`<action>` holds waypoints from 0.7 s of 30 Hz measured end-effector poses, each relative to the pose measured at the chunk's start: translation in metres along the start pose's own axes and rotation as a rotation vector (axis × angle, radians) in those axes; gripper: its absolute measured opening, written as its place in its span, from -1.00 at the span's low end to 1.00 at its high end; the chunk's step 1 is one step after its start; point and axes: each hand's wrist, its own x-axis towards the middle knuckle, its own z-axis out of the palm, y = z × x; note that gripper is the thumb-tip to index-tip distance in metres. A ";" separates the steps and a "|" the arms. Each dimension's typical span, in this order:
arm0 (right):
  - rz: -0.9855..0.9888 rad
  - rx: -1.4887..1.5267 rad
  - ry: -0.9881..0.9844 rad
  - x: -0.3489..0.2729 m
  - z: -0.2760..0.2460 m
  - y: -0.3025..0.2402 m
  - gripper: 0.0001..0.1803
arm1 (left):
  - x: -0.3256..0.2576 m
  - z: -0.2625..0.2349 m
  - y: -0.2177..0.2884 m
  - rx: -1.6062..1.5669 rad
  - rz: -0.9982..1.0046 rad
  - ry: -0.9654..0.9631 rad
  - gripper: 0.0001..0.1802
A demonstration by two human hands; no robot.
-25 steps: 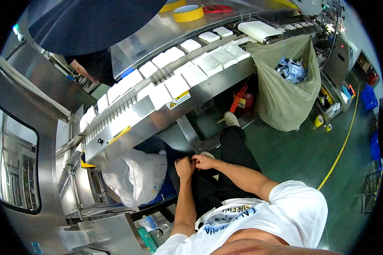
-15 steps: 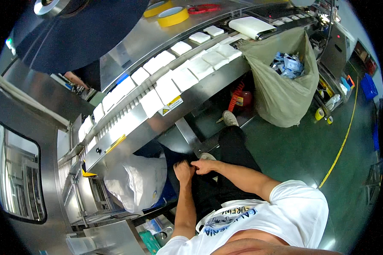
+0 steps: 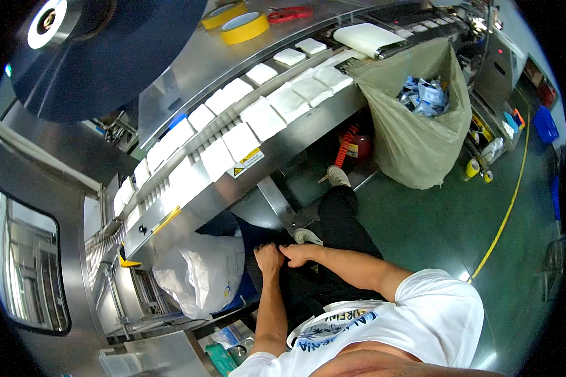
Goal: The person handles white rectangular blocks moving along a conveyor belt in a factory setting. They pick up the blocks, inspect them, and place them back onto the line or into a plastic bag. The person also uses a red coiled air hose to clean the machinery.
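Observation:
My left hand (image 3: 269,259) and my right hand (image 3: 299,254) meet over my dark trousers (image 3: 346,220), close beside each other. Fingers are curled in on both; anything between them is hidden. Beyond them slopes a metal conveyor (image 3: 277,146) carrying white flat pads (image 3: 263,118) in a front row, some overlapping, and more white pads (image 3: 200,117) in a row behind. A white plastic bag (image 3: 198,273) hangs or stands left of my left hand, under the conveyor's near end.
A big greenish bag (image 3: 415,147) holding blue-white wrappers (image 3: 426,95) stands right of the conveyor. Yellow tape rolls (image 3: 245,27) and a red-handled tool (image 3: 289,14) lie on the metal top. A large dark reel (image 3: 107,63) looms upper left. Yellow line (image 3: 506,217) marks the green floor.
The whole view has shifted slightly. My hands stay together over my lap, almost unmoved. Another person's hand, seen earlier beneath the reel at left, no longer shows.

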 end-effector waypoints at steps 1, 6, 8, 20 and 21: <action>0.060 0.027 -0.045 -0.001 -0.003 -0.003 0.02 | 0.000 -0.001 0.000 -0.012 0.016 0.045 -0.61; -0.017 -0.001 0.028 -0.011 -0.012 -0.016 0.03 | 0.000 -0.004 -0.001 0.008 -0.025 -0.023 -0.60; -0.003 0.007 0.004 -0.010 -0.012 -0.014 0.04 | -0.001 -0.004 -0.001 -0.046 -0.042 -0.024 -0.61; -0.070 0.007 0.061 0.008 0.001 0.005 -0.09 | -0.003 -0.006 -0.005 -0.023 -0.032 -0.014 -0.60; -0.047 -0.001 0.044 0.007 0.000 0.003 -0.05 | -0.003 -0.006 -0.005 -0.018 -0.035 -0.030 -0.61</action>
